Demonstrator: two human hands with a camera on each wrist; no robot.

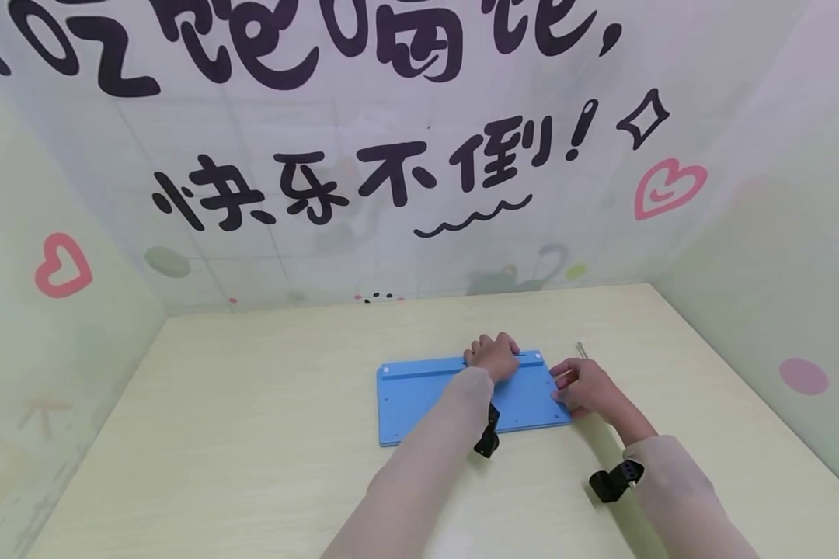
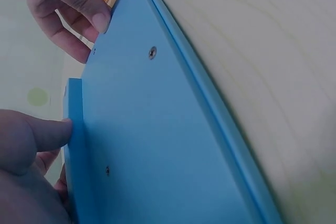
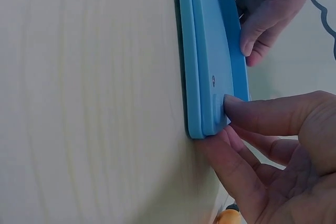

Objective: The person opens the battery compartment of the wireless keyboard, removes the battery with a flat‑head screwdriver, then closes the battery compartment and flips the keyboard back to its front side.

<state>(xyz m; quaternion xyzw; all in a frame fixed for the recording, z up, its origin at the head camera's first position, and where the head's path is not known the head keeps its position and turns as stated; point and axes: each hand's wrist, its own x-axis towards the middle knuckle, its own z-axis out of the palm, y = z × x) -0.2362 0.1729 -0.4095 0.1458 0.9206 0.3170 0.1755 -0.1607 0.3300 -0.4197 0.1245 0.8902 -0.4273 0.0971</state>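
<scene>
A flat blue case (image 1: 416,397) with small screws in its face, like an upturned keyboard, lies on the table. A raised strip (image 2: 75,145) runs along its far edge. My left hand (image 1: 492,359) grips this strip, thumb on the near side and fingers behind, partly hidden. At the case's right end, my right hand (image 1: 587,386) pinches the edge with thumb on top and fingertips underneath. Just beyond the right hand, a thin metal shaft (image 1: 582,350) shows. An orange handle (image 3: 229,216) is partly visible beside that hand in the right wrist view, probably a screwdriver's.
The pale wooden table (image 1: 217,435) extends around the case. Behind it stands a wall (image 1: 363,264) with black lettering, and side walls flank the table. Black wrist cameras (image 1: 617,481) sit at both sleeves.
</scene>
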